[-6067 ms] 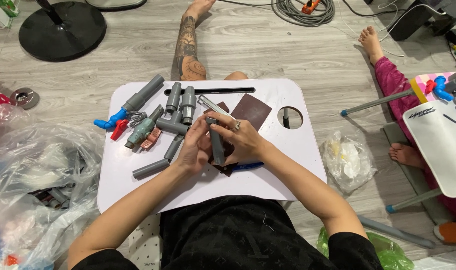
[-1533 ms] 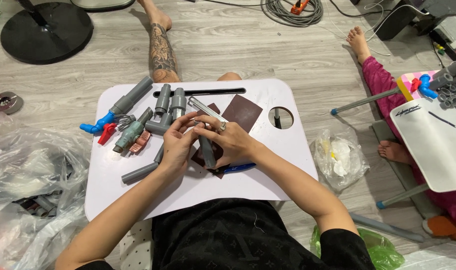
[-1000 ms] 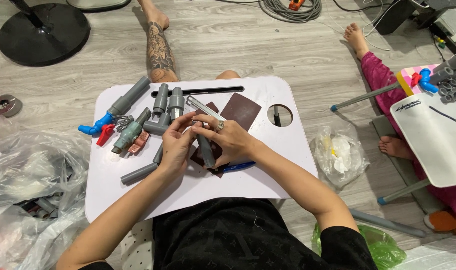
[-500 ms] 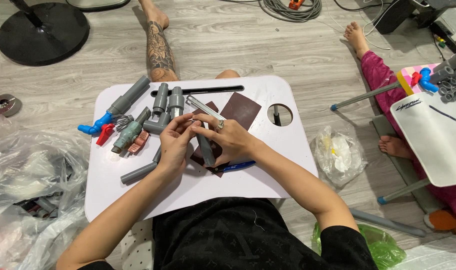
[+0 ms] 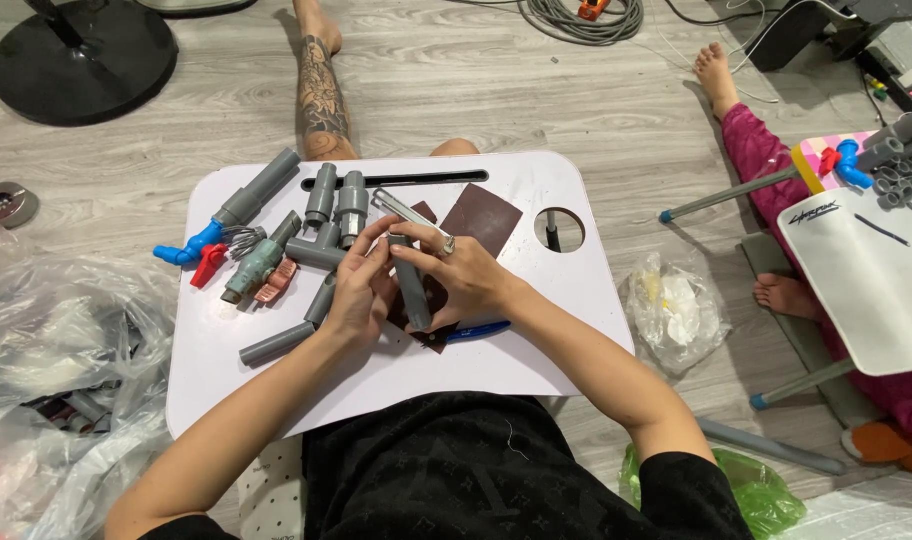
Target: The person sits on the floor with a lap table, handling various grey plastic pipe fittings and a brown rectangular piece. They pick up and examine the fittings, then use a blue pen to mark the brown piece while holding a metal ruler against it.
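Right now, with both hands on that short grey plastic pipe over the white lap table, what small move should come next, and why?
Probably keep the right hand gripping the short grey plastic pipe while the left hand works its upper end, since the left fingertips already meet there.

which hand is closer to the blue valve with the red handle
Left. The left hand is beside the grey fittings, with only those between it and the blue valve. The right hand lies farther right, beyond the grey pipe piece both hands hold.
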